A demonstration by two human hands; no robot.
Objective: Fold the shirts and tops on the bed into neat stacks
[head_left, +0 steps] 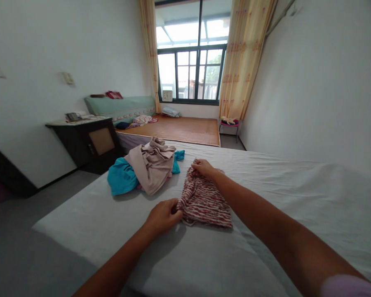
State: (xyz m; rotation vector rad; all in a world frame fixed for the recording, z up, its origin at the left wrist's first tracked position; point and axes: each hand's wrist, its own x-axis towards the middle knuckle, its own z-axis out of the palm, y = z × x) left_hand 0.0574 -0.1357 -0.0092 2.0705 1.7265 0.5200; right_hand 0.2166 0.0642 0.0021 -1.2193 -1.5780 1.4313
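A red-and-white striped garment [207, 202] lies folded on the white bed sheet [297, 198], in front of me. My left hand [165, 215] pinches its near left corner between thumb and fingers. At its far left corner, my right hand [203, 168] is closed on the fabric, the forearm passing over the right side of the garment. The left edge between both hands is bunched a little. To the left of the garment sits a loose heap of clothes, with a beige piece [153, 165] on top of a bright blue one [122, 176].
Beyond the sheet stands another bed with a brown mat [185, 128] and a green headboard [130, 104]. A dark bedside cabinet [83, 138] is at the left. Near the curtain [241, 62] stands a small stool [229, 123] with things on it. The white bed's left edge drops to the floor.
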